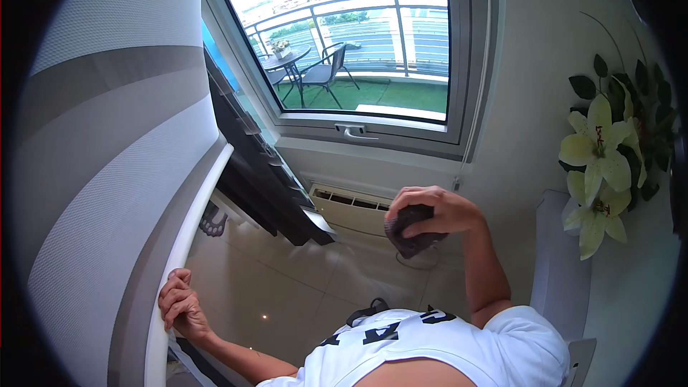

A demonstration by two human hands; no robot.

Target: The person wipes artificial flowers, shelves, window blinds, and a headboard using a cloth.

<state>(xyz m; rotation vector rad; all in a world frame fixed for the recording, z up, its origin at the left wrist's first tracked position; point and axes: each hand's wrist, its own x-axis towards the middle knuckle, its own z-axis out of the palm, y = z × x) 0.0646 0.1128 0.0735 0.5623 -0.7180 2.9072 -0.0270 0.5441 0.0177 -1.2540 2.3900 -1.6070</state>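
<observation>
At the left hangs a roller blind (132, 161) with broad white and grey bands, and a white bar (199, 211) runs along its lower edge. My left hand (183, 304) is closed around this bar, knuckles up. Near the middle of the view, my right hand (441, 209) is raised with its fingers curled around a dark brown cloth (410, 238). The cloth is bunched in the palm and held in the air, apart from the blind. Its folds hide part of my fingers.
Ahead is a window (344, 125) with a grey frame and handle, overlooking a balcony with a table and chair (322, 72). Dark slatted material (251, 165) hangs beside the blind. White lilies (600, 147) stand at the right. Below lies a tiled floor (287, 294).
</observation>
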